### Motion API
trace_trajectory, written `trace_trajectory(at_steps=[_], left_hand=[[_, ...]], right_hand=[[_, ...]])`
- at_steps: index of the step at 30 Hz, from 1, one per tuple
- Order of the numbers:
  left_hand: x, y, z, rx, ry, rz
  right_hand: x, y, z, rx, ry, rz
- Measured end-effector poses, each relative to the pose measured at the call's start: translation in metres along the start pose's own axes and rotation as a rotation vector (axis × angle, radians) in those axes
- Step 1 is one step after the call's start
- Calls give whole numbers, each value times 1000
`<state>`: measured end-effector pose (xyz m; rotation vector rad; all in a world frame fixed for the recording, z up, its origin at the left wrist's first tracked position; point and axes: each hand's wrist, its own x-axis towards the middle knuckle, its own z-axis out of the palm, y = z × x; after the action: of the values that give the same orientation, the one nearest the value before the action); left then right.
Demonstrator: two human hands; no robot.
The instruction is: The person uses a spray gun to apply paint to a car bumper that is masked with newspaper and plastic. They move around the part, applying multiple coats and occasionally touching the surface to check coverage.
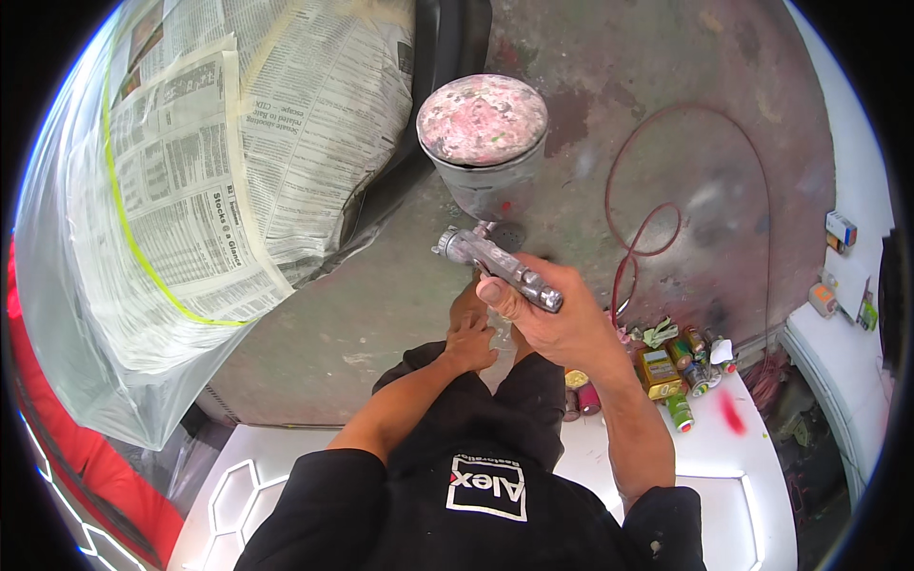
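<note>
My right hand (pixel 547 314) is closed around a metal paint spray gun (pixel 505 262), held out in front of my body. The gun's nozzle end points left. On top of the gun sits a paint cup (pixel 490 186), its round lid (pixel 483 119) smeared pink and white. Lower down, my left hand (pixel 472 343) is in front of my legs with its fingers apart and nothing in it. Whether it touches my leg I cannot tell.
At the left stands a vehicle part masked with newspaper (pixel 324 162), clear plastic film (pixel 71 257) and yellow-green tape (pixel 129 243), beside a black curved edge (pixel 452 48). A red hose (pixel 614 181) loops over the stained floor (pixel 705 57). Cans and bottles (pixel 659 371) crowd the right.
</note>
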<state>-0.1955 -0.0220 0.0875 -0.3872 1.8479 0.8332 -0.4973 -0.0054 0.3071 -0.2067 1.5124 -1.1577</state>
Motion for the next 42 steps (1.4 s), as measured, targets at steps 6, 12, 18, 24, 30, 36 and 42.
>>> trace_trajectory(at_steps=[6, 12, 18, 24, 30, 36, 42], left_hand=[[-1, 14, -34, -63, -55, -49], [10, 21, -41, -182, -34, -59], [7, 38, -45, -248, 0, -107], [5, 64, -46, -326, 3, -160], [11, 86, -40, -324, 34, -205], [26, 111, -43, -354, 117, -257], [34, 129, -44, -424, 267, -238]], right_hand=[[33, -36, -22, -158, 136, -40], [65, -88, -62, -238, 181, -93], [101, -126, -98, -333, 265, -207], [127, -159, -127, -376, 335, -244], [131, -138, -138, -276, 420, -425], [91, -81, -130, -221, 235, -304], [45, -32, -123, -250, -94, -191]])
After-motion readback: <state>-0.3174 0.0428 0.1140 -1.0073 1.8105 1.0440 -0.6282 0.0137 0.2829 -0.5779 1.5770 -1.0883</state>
